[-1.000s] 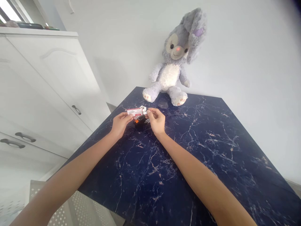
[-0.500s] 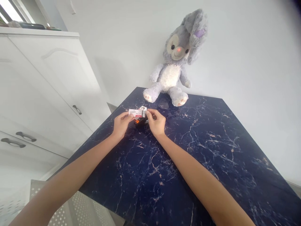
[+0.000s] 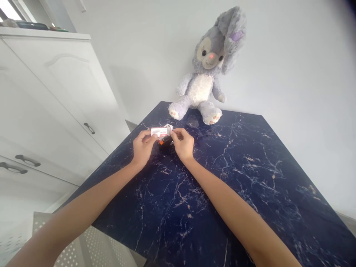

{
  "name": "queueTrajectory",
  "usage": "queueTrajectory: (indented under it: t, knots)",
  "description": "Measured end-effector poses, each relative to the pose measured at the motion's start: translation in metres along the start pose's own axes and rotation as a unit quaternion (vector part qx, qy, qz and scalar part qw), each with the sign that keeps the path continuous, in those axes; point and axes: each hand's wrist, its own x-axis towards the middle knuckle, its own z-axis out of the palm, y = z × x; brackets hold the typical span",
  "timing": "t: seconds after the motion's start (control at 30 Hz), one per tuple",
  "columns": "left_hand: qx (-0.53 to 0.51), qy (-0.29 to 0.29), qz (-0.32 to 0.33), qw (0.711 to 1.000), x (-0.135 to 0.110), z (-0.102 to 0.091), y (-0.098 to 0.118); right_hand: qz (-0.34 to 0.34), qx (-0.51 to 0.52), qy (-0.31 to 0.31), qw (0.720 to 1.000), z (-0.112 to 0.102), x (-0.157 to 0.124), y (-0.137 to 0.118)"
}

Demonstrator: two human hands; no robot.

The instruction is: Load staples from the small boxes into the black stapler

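A small white and red box (image 3: 159, 132) with fine print is held up above the tabletop, between my two hands. My left hand (image 3: 143, 147) pinches its left end between thumb and fingers. At the grey right end, my right hand (image 3: 183, 144) has its thumb and fingertips closed on the box. Behind and under it lie some small things, partly hidden: a white piece with dark marks (image 3: 169, 127), a bit of orange (image 3: 161, 142) and something black (image 3: 167, 144). Their kinds are too small to make out.
A dark blue marbled table (image 3: 211, 178) stands against the wall. At its far edge sits a grey plush rabbit (image 3: 201, 89), leaning on the wall. White cabinets (image 3: 66, 85) with dark handles stand on the left. A perforated light surface (image 3: 97, 241) shows below the table's front-left edge.
The box has tipped slightly, so a red top edge now shows. Both hands keep their hold on it. The whole view has shifted a little.
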Motion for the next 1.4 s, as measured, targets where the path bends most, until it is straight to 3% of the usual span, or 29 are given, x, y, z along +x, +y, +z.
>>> queueTrajectory:
  t: [0.2, 0.37, 0.57, 0.8, 0.9, 1.0, 1.1, 1.4]
  knots:
    - [-0.107, -0.044, -0.109, 0.987, 0.005, 0.000, -0.004, 0.062, 0.110, -0.025, 0.992, 0.000, 0.003, 0.003]
    - [-0.175, -0.103, -0.172, 0.964, 0.009, -0.003, -0.007, 0.122, 0.162, -0.107, 0.973, 0.000, 0.004, 0.002]
    - [-0.160, -0.048, -0.135, 0.977, 0.008, -0.003, -0.012, 0.111, 0.142, -0.090, 0.980, -0.002, 0.001, 0.000]
    - [-0.085, -0.104, -0.095, 0.986, 0.006, -0.004, -0.011, 0.090, 0.070, -0.059, 0.992, -0.003, 0.001, -0.001]
    - [-0.053, -0.114, -0.079, 0.989, 0.004, -0.003, -0.010, 0.020, 0.020, -0.077, 0.997, -0.004, 0.000, -0.004]
    - [-0.012, -0.114, -0.061, 0.992, 0.002, -0.003, -0.010, -0.040, -0.011, -0.140, 0.989, -0.004, -0.003, -0.007]
    - [0.016, -0.114, -0.030, 0.993, 0.003, -0.005, -0.010, -0.049, -0.008, -0.195, 0.979, -0.003, -0.006, -0.009]
    - [0.037, -0.091, -0.030, 0.995, 0.005, -0.006, -0.013, -0.066, -0.020, -0.215, 0.974, 0.000, -0.006, -0.005]
